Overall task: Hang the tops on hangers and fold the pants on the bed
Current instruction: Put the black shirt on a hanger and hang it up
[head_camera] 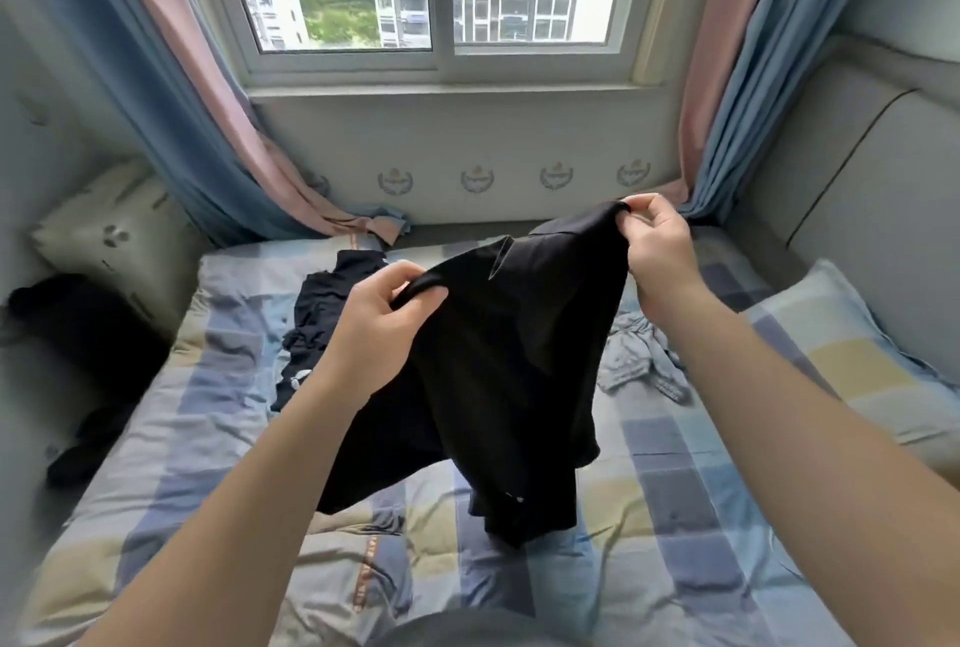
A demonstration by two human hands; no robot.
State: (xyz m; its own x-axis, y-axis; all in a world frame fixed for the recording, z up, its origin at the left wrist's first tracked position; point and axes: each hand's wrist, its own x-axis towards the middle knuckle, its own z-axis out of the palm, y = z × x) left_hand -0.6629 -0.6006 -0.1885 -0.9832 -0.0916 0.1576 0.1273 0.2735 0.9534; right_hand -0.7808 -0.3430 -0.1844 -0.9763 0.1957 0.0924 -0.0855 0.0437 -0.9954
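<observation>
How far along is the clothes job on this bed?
Done: nothing visibly; no hanger or folded pile shows. In hand: left hand and right hand grip a black garment, held up over the bed. Left: a crumpled dark garment and a grey garment lie unsorted on it.

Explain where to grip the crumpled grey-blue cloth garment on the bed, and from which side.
Probably pinch a raised fold in the middle of the crumpled grey-blue garment, from above: it lies in a loose heap on the checked quilt, no waistband or collar showing. Both the left hand and right hand grip the black garment.
</observation>
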